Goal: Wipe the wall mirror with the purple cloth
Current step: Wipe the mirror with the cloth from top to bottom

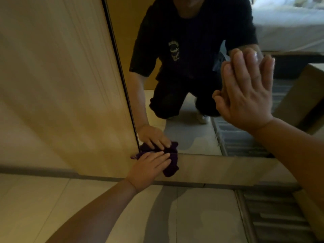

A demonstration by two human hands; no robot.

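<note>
Purple cloth (169, 163), bunched, perhaps long axis vertical, lies under flat left-hand (150, 168) fingers at the mirror's (184, 102) bottom-left corner; right hand (247, 95) presses the glass, fingers straight.

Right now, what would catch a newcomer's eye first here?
The right hand lies flat, fingers straight, against the wall mirror at upper right. At the mirror's lower left corner, the left hand presses the purple cloth to the glass. The reflection shows the person kneeling.

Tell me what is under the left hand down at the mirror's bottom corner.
The purple cloth lies under the left hand, pressed by flat fingers at the mirror bottom-left corner. Its edges stick out around the hand; the part beneath the palm is covered.
</note>
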